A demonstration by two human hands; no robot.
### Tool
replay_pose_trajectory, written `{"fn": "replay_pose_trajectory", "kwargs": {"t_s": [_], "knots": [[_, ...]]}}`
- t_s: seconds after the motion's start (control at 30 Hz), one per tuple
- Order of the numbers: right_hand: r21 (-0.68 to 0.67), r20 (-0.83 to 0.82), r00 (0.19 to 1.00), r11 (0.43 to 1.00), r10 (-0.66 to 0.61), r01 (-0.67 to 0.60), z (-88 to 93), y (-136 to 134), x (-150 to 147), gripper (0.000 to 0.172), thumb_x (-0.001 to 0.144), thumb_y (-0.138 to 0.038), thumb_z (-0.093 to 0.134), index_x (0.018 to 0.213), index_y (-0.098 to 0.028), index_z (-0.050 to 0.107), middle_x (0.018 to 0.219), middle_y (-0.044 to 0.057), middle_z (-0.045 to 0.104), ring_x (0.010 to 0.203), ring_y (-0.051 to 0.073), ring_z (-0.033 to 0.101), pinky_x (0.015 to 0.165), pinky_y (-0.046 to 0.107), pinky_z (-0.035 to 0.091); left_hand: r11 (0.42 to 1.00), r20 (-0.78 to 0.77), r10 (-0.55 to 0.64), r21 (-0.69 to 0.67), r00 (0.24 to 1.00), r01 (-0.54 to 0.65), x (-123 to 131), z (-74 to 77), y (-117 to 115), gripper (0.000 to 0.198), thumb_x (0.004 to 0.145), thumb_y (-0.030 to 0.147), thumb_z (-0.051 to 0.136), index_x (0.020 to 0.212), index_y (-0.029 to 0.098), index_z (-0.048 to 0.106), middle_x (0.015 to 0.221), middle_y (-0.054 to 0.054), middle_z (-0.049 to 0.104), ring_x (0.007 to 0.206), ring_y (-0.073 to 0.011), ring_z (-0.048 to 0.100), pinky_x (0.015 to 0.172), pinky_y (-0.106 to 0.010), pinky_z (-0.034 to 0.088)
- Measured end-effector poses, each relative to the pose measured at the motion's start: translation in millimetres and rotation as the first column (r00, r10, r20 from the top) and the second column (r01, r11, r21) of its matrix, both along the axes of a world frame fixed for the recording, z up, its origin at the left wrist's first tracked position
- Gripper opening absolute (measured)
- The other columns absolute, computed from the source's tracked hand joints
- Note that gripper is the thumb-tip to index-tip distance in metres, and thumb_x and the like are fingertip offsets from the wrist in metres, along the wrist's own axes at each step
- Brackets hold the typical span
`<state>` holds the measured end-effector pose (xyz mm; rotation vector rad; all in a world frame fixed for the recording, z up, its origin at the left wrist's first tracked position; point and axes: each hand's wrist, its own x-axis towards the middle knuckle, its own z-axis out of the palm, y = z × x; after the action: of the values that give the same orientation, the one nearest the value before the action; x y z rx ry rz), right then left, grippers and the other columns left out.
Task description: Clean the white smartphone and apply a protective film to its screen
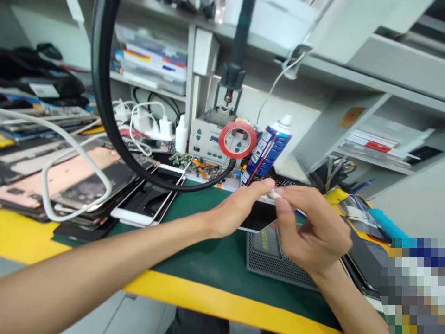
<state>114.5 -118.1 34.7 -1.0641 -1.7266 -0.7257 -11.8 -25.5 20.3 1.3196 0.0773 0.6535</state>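
My left hand (239,204) reaches across the green mat (208,250) and grips the edge of a phone (257,220) with a dark screen, held above a grey perforated heating pad (274,260). My right hand (313,227) is closed in a pinch on a small white object (275,195) at the phone's upper edge, right beside my left fingertips. What the white piece is I cannot make out.
A blue spray can (267,150), a red tape roll (238,139) and a white station (208,134) stand behind the hands. A thick black hose (114,120) arcs over stacked phones and panels (79,185) at left. White cables, chargers and shelves lie behind. A yellow table edge (194,292) runs in front.
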Motion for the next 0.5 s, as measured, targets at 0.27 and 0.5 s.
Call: {"fn": "replay_pose_trajectory", "kwargs": {"t_s": [0.27,0.5], "knots": [[-0.026,-0.024,0.997,0.997,0.07,-0.071,-0.6,4,-15,0.013,0.082,-0.006,0.062,0.089,-0.016,0.064,0.082,0.005,0.073,0.08,0.017,0.067,0.077,0.034,0.057,0.977,-0.023,0.05,-0.206,0.998,-0.054,-2,4.9,-10,0.043,0.091,0.054,0.057,0.07,0.016,0.065,0.064,0.0,0.06,0.077,-0.0176,0.06,0.091,-0.03,0.046],[0.005,0.005,1.0,0.999,0.031,-0.031,-7.9,12,-7,0.01,0.089,-0.016,0.057,0.088,-0.016,0.067,0.08,0.005,0.072,0.078,0.016,0.065,0.074,0.032,0.056,0.929,-0.065,0.167,-0.325,0.984,-0.179,5,9.8,-14,0.042,0.082,0.047,0.069,0.054,0.019,0.056,0.051,0.003,0.051,0.064,-0.0162,0.057,0.08,-0.03,0.052]]}}
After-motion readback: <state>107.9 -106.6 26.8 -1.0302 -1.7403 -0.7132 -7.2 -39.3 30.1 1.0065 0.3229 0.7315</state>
